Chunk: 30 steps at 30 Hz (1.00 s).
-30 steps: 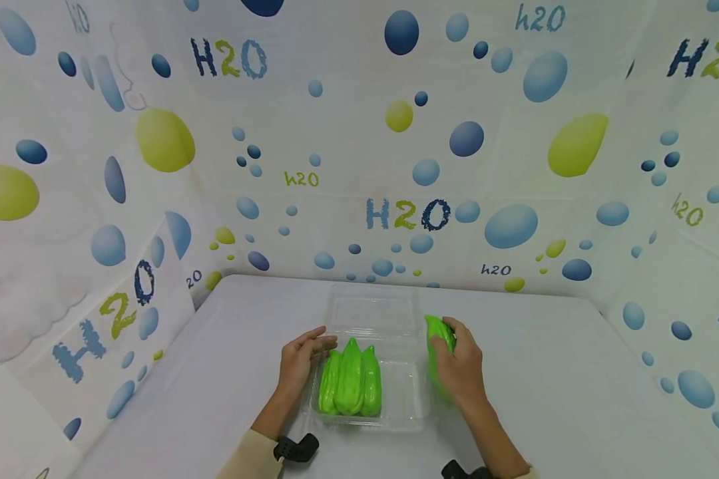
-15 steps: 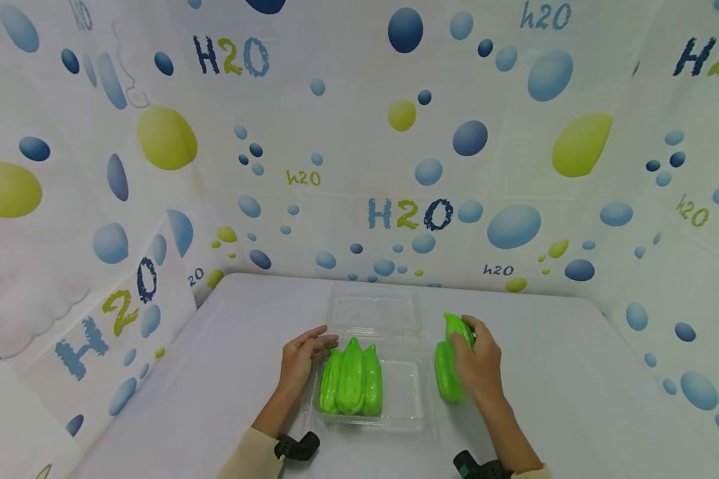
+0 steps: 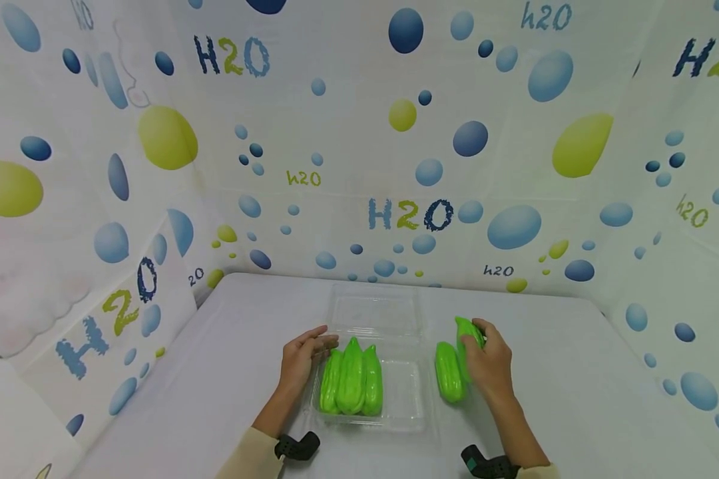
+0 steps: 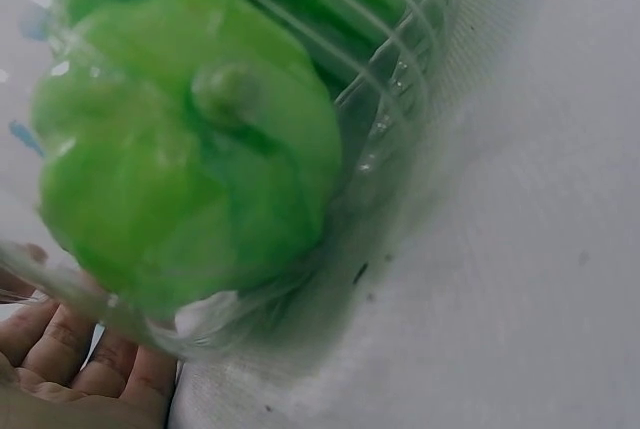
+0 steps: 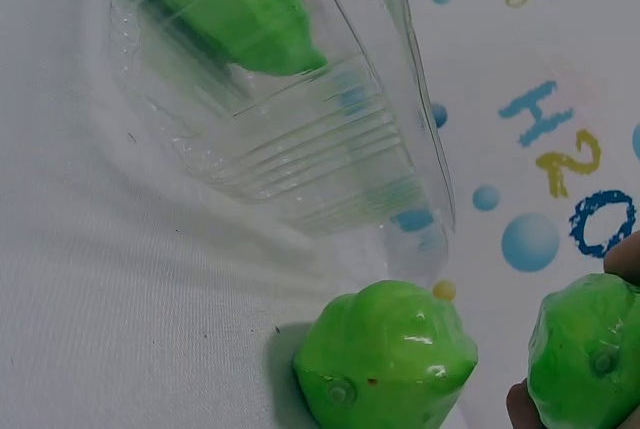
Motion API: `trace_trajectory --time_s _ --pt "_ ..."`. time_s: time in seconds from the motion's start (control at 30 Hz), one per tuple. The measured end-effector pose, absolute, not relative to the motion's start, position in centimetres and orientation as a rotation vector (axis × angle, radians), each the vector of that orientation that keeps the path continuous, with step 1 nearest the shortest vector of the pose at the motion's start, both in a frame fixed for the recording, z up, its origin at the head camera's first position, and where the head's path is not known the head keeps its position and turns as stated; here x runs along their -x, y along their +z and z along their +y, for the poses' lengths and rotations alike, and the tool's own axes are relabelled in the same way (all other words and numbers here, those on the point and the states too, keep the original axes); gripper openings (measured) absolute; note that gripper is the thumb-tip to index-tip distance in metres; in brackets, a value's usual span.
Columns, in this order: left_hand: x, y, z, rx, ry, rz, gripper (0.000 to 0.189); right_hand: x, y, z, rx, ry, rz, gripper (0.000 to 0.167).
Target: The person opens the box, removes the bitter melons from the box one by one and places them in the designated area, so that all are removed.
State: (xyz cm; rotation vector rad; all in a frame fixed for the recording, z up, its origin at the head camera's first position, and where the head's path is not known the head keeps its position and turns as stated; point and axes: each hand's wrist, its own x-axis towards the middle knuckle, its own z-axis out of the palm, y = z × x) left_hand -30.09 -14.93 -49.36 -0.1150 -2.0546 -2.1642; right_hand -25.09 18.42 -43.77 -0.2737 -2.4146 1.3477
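Observation:
A clear plastic clamshell box (image 3: 403, 392) lies on the table with its lid (image 3: 374, 311) folded back. In its left part sit several glossy green ridged vegetables (image 3: 351, 382) with pointed tips, toy-like; their exact kind cannot be told. My left hand (image 3: 299, 359) rests against the box's left side, its fingers (image 4: 65, 344) along the clear wall. My right hand (image 3: 490, 362) grips another such green vegetable (image 3: 469, 332), tip pointing away, right of the box. Beside it a loose green vegetable (image 3: 450, 374) lies on the table; both show end-on in the right wrist view.
The white-covered table (image 3: 551, 372) extends around the box. A back wall (image 3: 335, 133) of cloth printed with blue and green drops rises behind it, and similar cloth stands at both sides. Black camera mounts (image 3: 298, 447) sit on the wrists.
My right hand has moved rightward with its green vegetable, away from the box and the loose one, which has come into fuller view. The left hand has stayed at the box.

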Motion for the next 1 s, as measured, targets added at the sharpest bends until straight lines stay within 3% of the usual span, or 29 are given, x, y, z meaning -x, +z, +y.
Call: trace_trajectory --time_s 1.0 --pt "30.1 -49.5 -14.9 0.138 -2.18 -2.035 0.038 25.6 -45.9 19.8 0.398 1.297 -2.582 0.054"
